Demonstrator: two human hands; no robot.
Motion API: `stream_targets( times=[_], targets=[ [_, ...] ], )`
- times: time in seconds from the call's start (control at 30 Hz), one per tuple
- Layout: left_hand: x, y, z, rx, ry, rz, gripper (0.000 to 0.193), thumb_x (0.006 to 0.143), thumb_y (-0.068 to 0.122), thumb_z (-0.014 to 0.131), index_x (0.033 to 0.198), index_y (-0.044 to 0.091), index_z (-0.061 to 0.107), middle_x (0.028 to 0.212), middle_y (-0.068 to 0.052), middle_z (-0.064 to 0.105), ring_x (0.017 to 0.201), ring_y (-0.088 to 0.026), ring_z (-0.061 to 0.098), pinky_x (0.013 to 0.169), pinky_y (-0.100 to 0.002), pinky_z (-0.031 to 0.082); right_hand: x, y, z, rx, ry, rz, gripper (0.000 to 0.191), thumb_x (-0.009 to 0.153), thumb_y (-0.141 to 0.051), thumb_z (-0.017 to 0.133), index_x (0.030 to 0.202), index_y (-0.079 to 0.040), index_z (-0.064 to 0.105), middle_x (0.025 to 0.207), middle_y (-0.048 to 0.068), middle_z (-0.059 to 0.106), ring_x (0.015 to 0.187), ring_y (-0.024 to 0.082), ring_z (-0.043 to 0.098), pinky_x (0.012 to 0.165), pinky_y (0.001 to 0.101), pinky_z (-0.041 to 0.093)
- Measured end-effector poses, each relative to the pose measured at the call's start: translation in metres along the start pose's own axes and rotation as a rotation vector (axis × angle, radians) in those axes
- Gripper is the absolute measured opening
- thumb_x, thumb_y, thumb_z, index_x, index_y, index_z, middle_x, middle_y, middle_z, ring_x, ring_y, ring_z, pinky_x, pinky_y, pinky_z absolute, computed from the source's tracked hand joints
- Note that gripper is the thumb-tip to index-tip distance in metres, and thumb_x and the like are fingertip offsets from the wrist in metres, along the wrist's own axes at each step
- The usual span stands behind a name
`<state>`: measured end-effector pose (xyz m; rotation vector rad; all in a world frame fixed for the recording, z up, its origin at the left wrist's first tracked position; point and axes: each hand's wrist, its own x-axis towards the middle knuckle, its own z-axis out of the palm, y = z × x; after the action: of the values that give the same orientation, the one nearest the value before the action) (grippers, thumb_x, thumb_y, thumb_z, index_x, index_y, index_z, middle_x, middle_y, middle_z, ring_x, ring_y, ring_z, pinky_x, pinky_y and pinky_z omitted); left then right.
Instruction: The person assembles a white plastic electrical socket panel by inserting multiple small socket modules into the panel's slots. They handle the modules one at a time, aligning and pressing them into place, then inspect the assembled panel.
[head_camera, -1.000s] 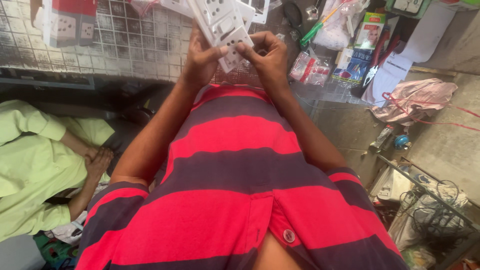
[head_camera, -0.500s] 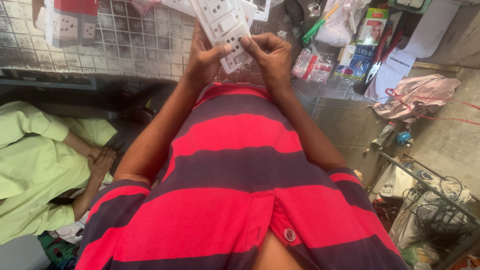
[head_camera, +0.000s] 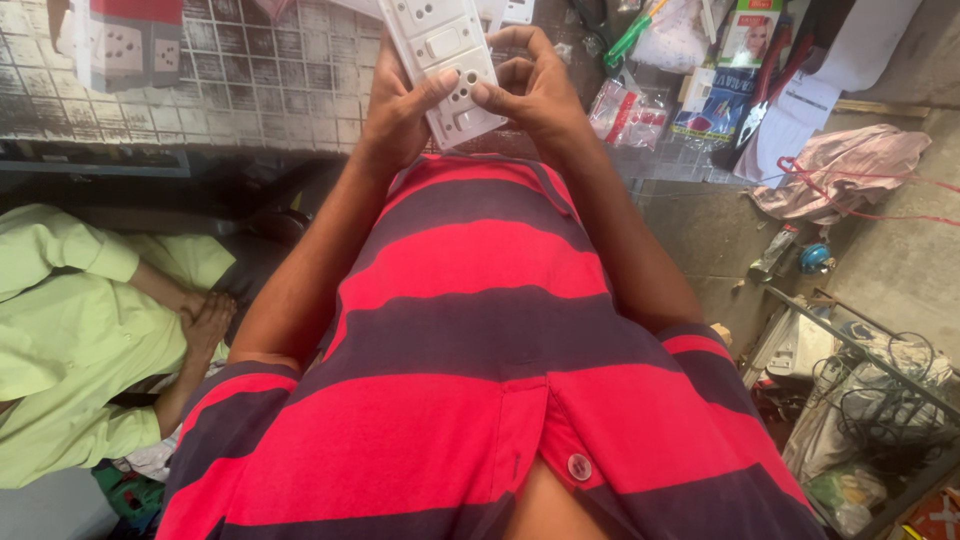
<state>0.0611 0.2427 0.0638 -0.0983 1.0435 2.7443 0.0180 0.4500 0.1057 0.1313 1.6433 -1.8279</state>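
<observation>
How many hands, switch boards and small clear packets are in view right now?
Person's own hands: 2, left hand and right hand
Co-worker's clasped hands: 2
White switch board, held: 1
Clear packets: 2
Total: 7

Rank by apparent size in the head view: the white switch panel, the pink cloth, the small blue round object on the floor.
1. pink cloth
2. white switch panel, cropped by the frame's top edge and nearer the camera, so this ranking is unsure
3. blue round object

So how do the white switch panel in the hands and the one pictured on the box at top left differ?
The white switch panel is a real part held by both hands, tilted; the box only shows printed panels and rests on the tiled counter, untouched. Both show white faces with socket holes.
</observation>
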Motion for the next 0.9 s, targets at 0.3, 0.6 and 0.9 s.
stream_targets(
  times=[0.3, 0.6, 0.9],
  targets=[
    [-0.001, 0.012, -0.001, 0.097, -0.127, -0.031, 0.078, 0.096, -0.001, 0.068, 0.153, 0.004, 0.015, 0.137, -0.022, 0.058, 0.128, -0.031, 0.067, 0.107, -0.046, 0.059, -0.009, 0.003, -0.005, 0.170, -0.145, 0.032, 0.068, 0.084, -0.018, 0.090, 0.130, -0.009, 0.041, 0.105, 0.008, 0.068, 0.099, 0.018, 0.072, 0.083, 0.0361, 0.066],
    [-0.021, 0.011, -0.003, 0.163, -0.121, -0.117, 0.078, 0.098, 0.005, 0.073, 0.156, -0.002, 0.020, 0.140, -0.022, 0.058, 0.133, -0.030, 0.063, 0.115, -0.046, 0.058, -0.027, -0.003, 0.000, 0.164, -0.144, 0.005, 0.062, 0.089, -0.019, 0.086, 0.131, -0.005, 0.043, 0.106, 0.013, 0.067, 0.103, 0.022, 0.073, 0.090, 0.0388, 0.068],
    [-0.023, 0.021, 0.013, 0.098, -0.020, -0.220, 0.074, 0.098, -0.001, 0.068, 0.155, -0.004, 0.020, 0.140, -0.026, 0.056, 0.132, -0.031, 0.063, 0.113, -0.044, 0.059, -0.031, 0.006, 0.007, -0.032, -0.059, 0.077, 0.061, 0.098, -0.028, 0.076, 0.144, 0.004, 0.051, 0.118, 0.014, 0.072, 0.100, 0.014, 0.070, 0.072, 0.0248, 0.057]
  ],
)
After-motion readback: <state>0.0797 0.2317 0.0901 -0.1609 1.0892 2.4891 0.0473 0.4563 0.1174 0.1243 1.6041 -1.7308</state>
